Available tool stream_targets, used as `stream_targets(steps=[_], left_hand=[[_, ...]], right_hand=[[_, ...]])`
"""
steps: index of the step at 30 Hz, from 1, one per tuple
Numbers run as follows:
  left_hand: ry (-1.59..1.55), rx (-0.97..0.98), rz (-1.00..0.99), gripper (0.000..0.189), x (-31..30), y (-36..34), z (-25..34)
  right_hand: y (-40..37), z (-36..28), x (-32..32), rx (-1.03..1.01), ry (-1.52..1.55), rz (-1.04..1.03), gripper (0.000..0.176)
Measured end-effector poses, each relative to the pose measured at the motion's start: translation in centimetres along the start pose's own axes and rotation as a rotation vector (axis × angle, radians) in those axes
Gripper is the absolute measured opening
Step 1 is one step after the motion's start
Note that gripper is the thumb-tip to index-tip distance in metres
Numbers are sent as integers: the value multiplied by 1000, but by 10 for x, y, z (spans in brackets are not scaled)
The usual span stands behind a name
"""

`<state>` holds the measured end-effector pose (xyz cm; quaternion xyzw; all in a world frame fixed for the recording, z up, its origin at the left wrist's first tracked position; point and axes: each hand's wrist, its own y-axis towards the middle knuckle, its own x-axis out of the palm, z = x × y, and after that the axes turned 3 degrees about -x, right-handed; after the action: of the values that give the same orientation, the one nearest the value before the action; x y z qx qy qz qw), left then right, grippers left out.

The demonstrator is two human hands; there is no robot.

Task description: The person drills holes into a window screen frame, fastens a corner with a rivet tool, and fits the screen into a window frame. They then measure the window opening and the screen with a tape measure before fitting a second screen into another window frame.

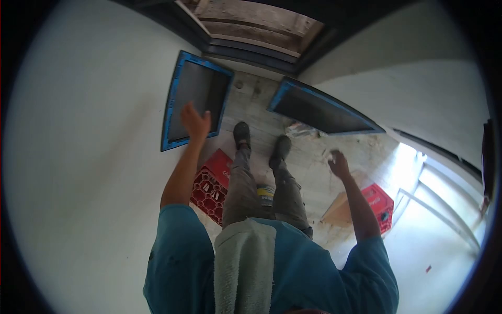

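Observation:
My left hand (196, 121) is raised in front of a dark framed panel (196, 97) that leans on the wall at the left. Its thumb stands apart from the fingers, and nothing shows in it. Blue tape or film runs along the panel's edges. Further right, my right hand (339, 164) hangs over the floor with its fingers curled. Something small may be between those fingertips, too blurred to name. A second dark panel with blue edging (321, 110) leans against the right wall, above that hand.
A red plastic crate (209, 196) stands by my left leg, another red crate (379, 206) at the right beside a piece of cardboard (339, 210). A yellow-labelled bucket (265, 195) sits between my legs. Crumpled plastic (302, 131) and debris lie on the floor. A dark-framed opening (256, 31) is ahead.

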<state>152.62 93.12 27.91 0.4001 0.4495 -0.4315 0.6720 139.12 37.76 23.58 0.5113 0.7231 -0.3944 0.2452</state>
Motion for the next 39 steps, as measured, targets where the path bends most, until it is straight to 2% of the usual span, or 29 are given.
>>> stream_targets(steps=[2,5,6,8,11,12,14,16,18,20,23,25,27,29,31,32,34,35,36,37,39], left_hand=[[122,-259,-93,69,-20,20,-52],[139,-458,-279,70,-16,42,-113],[143,-474,-325,71,-9,50,-123],[149,-503,-435,73,6,59,-136],[440,-450,-215,66,28,55,-124],[367,-459,-272,62,29,58,-122],[225,-476,-391,54,20,64,-113],[172,-238,-442,42,30,48,-95],[-22,-37,-320,36,55,17,-70],[-146,-24,-452,31,64,-2,-40],[-128,-42,-393,29,59,-20,-18],[-165,-60,-263,26,40,-25,-29],[-196,-46,-154,24,-6,-30,-42],[-280,-28,-131,25,-93,-35,-45],[-357,-47,-157,26,-191,-45,-45],[-399,35,-89,24,-234,-54,-48],[-379,-61,-123,24,-331,-76,-50],[-527,-135,-94,23,-374,-91,-44],[-638,-163,-48,22,-415,-103,-35],[-723,-167,-10,26,-447,-118,-41],[-772,-180,96,31,-501,-144,-39]], right_hand=[[-36,-3,17,217,137,-136,38],[-95,21,51,313,210,-255,27],[-108,10,50,464,265,-304,26],[-127,-13,38,511,426,-332,23],[-152,6,43,342,312,-412,25],[-135,-42,19,880,534,-348,28],[-133,-47,11,898,625,-285,28],[-129,-56,8,922,675,-250,29],[-119,-66,5,959,672,-223,29],[-105,-83,1,900,660,-223,29],[-84,-107,-3,815,682,-214,29],[-69,-115,-5,714,680,-229,29],[-59,-122,-2,575,666,-254,30],[-49,-116,8,471,631,-311,32],[-30,-140,10,375,673,-331,32],[-18,-157,11,312,698,-336,31],[24,-166,33,131,836,-337,31],[50,-162,57,14,947,-335,31],[68,-196,43,-78,903,-277,38],[85,-237,29,-125,682,1,44],[108,-312,-22,-11,753,343,55]])
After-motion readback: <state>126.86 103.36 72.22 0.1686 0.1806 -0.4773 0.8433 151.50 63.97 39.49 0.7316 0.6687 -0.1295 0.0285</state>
